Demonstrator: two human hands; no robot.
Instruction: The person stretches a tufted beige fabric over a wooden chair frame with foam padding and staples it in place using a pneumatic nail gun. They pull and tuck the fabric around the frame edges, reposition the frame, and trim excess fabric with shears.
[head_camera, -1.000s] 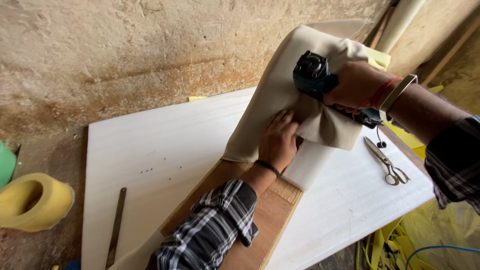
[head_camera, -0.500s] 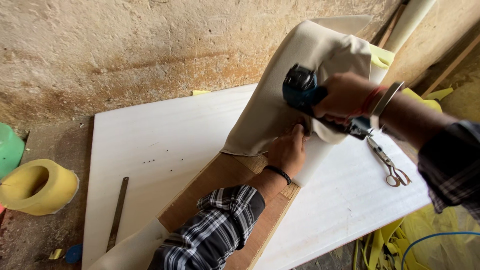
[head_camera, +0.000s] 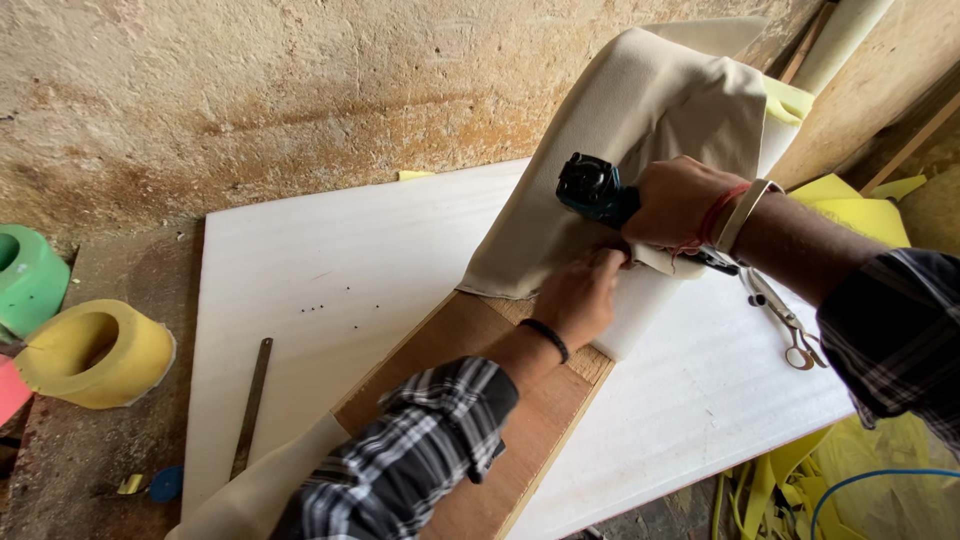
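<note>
My right hand (head_camera: 683, 199) grips a blue and black staple gun (head_camera: 592, 190), its nose pointing down at beige fabric (head_camera: 600, 150) pulled over a padded piece. Just below the gun, my left hand (head_camera: 580, 297) presses the fabric's edge against the white foam (head_camera: 640, 305) and the brown wooden board (head_camera: 480, 400) under it. The fabric rises in a tall fold behind both hands, and its free end trails down at the lower left (head_camera: 260, 490). The gun's tip and my left fingertips are partly hidden by each other.
A white sheet (head_camera: 340, 260) covers the bench. Scissors (head_camera: 780, 320) lie right of my hands; a metal ruler (head_camera: 252, 405) lies at the left edge. Yellow (head_camera: 95, 352) and green (head_camera: 28, 280) foam rings sit far left. Yellow foam scraps (head_camera: 850, 200) are at the right.
The view has shifted, so everything sits lower and further right. My right hand has brought the staple gun down closer to my left hand, which has slid up along the fabric edge.
</note>
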